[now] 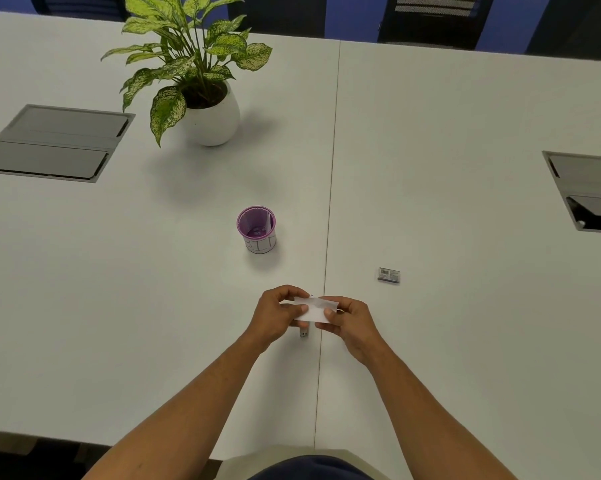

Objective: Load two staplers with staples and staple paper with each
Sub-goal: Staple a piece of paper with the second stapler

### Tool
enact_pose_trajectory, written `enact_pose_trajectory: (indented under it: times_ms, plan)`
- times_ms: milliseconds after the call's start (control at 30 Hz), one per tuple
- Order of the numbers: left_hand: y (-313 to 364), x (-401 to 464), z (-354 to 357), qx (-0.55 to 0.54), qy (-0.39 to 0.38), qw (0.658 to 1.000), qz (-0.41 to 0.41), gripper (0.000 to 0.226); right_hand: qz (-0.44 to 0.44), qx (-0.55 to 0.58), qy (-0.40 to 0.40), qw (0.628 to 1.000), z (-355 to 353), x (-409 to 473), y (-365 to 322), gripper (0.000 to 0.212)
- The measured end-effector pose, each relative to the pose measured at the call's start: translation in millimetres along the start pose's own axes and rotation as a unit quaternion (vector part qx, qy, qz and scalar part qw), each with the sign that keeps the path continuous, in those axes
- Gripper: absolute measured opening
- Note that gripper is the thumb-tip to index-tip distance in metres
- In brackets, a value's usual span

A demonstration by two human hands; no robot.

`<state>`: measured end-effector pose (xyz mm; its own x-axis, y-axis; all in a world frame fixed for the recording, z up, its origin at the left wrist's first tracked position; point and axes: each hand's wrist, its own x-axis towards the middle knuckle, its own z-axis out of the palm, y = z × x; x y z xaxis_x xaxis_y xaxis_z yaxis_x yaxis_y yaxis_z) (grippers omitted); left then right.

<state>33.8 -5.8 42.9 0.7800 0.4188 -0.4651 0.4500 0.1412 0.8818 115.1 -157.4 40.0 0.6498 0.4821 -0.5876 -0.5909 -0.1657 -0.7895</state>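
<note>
Paper slip (314,308) pinched between both hands (313,315)

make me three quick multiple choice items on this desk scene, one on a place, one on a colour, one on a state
1. Where does the staple box lie?
A. right of the table seam
B. inside the cup
C. under the plant

2. What colour is the cup's inside?
A. green
B. purple
C. orange

3. How is the paper held?
A. flat on the table, untouched
B. by the left hand alone
C. pinched by both hands

Answers:
1. A, it sits on the table right of the seam, apart from all else.
2. B, rim and lining are purple.
3. C, the left hand and right hand each grip an end.
</note>
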Motion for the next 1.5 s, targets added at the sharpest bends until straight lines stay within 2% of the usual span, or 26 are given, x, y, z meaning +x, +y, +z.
enact_pose_trajectory:
  times_ms: [233,467,667,800,900,1000,1100,1300,1500]
  plan:
    - [-3,8,-5,0.028,0.020,0.999,-0.019,0.015,-0.005,-0.011,0.015,1.000,4,8,1,0.025]
    - [-9,21,-13,-0.002,0.053,0.998,-0.038,0.006,-0.004,-0.005,0.034,0.999,15,20,-1,0.025]
    - [-3,34,-29,-0.037,0.083,0.995,-0.039,0.019,-0.010,0.028,0.043,0.999,26,34,-14,0.038]
    - [4,45,-41,-0.047,0.101,0.993,-0.034,0.021,-0.022,0.004,0.059,0.998,34,48,-22,0.028]
    - [13,56,-52,-0.042,0.145,0.989,-0.003,0.017,-0.045,-0.034,0.090,0.994,40,62,-32,0.023]
    - [21,67,-65,0.019,0.222,0.974,0.041,0.010,-0.079,-0.079,0.119,0.987,48,76,-47,0.017]
    - [32,83,-79,0.062,0.281,0.957,0.050,0.010,-0.111,-0.112,0.129,0.979,62,89,-71,0.016]
    - [46,115,-98,0.123,0.276,0.953,0.013,0.033,-0.170,-0.223,0.143,0.949,102,119,-104,0.010]
    - [44,134,-99,0.106,0.245,0.964,0.013,0.043,-0.222,-0.443,0.122,0.860,133,147,-113,0.013]
